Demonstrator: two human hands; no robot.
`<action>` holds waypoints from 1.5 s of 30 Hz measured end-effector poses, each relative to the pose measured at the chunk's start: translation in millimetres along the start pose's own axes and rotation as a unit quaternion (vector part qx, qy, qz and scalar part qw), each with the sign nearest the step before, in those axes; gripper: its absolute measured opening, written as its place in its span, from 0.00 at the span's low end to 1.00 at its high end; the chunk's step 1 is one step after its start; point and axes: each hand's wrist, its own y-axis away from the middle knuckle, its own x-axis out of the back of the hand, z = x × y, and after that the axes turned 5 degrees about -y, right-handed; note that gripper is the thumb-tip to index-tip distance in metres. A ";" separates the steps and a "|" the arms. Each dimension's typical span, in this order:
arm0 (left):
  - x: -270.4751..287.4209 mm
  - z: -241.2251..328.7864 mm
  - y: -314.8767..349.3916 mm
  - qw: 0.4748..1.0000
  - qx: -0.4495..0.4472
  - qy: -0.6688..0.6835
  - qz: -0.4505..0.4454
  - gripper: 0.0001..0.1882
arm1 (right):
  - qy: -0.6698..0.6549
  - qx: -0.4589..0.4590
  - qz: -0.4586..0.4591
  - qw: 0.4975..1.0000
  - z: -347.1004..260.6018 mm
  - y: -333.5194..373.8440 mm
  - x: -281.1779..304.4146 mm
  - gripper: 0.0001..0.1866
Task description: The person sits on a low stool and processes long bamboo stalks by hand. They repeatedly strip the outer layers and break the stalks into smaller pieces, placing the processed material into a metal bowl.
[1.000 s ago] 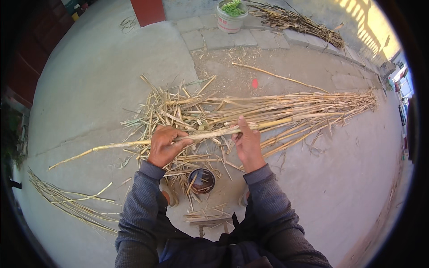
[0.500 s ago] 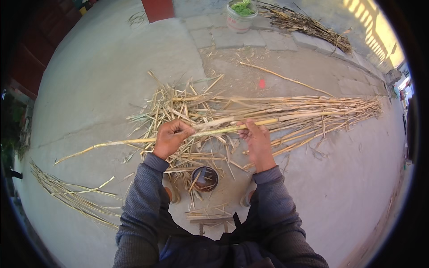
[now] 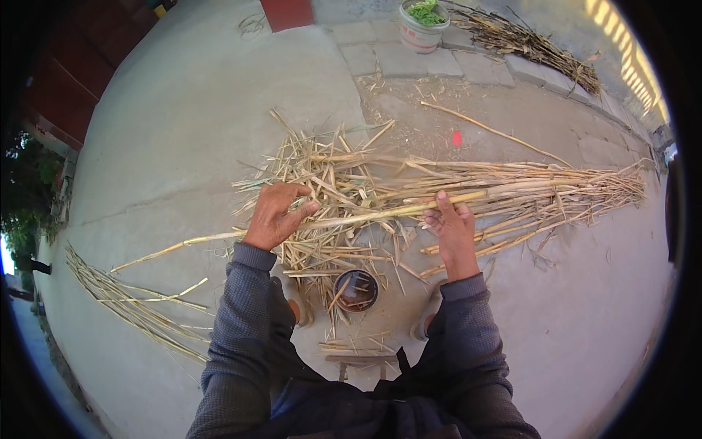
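Note:
A long pale-yellow plant stalk (image 3: pixel 401 212) runs across in front of me, its thin end reaching far to the left. My right hand (image 3: pixel 453 229) is closed on it near the thicker right end, thumb on top. My left hand (image 3: pixel 278 214) hovers over the stalk's middle, thumb and index finger apart with a gap between them. That hand hides a short stretch of the stalk. Below lies a loose heap of dry husks and leaf strips (image 3: pixel 322 175). A bundle of similar stalks (image 3: pixel 541 179) spreads to the right.
Between my feet stands a dark round bowl (image 3: pixel 356 290) with bits inside, in front of a small wooden stool (image 3: pixel 360 359). Thin stalks (image 3: pixel 135 311) lie at left. A single stalk (image 3: pixel 497 134), a bucket of greens (image 3: pixel 423 33) and a dry brush pile (image 3: pixel 523 44) are farther off.
My left thumb and index finger have parted from their pinch. The right hand keeps its hold on the stalk. The whole view has shifted a little, so the scene sits farther right.

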 end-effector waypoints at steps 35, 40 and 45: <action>-53.5 83.5 -19.7 0.993 -0.101 0.056 0.013 0.12 | 0.039 0.059 -0.027 0.997 32.1 11.2 -28.4 0.15; -46.1 73.0 -28.2 0.986 -0.048 0.153 -0.036 0.08 | 0.089 0.070 -0.103 0.988 17.4 17.2 -32.6 0.17; -21.8 33.8 -17.8 0.979 0.035 0.157 -0.123 0.09 | 0.021 0.144 -0.131 0.981 -20.9 10.0 -6.9 0.13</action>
